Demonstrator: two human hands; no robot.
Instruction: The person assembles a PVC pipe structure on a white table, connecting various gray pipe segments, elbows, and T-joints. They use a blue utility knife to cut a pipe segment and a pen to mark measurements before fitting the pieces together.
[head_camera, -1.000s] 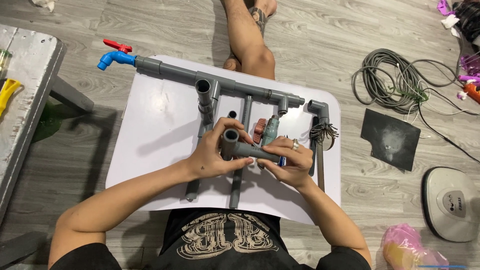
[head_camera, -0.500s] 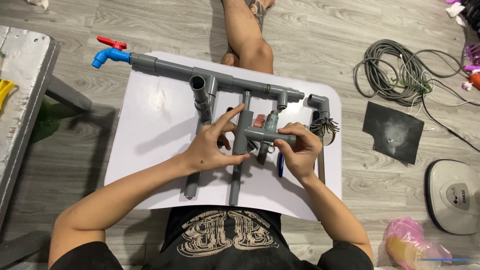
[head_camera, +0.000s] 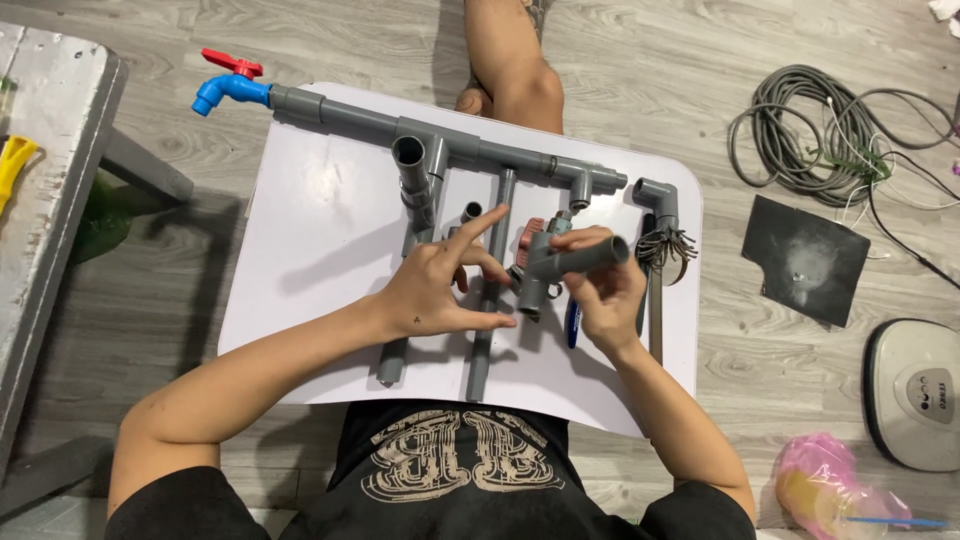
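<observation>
Right hand (head_camera: 610, 295) is gripping grey pipe fitting (head_camera: 570, 262) firmly above white board (head_camera: 320, 220); left hand (head_camera: 440, 290), fingers spread, is holding nothing beside fitting.

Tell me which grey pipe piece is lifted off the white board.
The short grey pipe piece in the right hand; the long pipe run and the elbow lie on the white board.

Matt grey plastic pipe fitting (head_camera: 578, 258) (smooth) over a smooth white tabletop (head_camera: 320, 230).
</observation>
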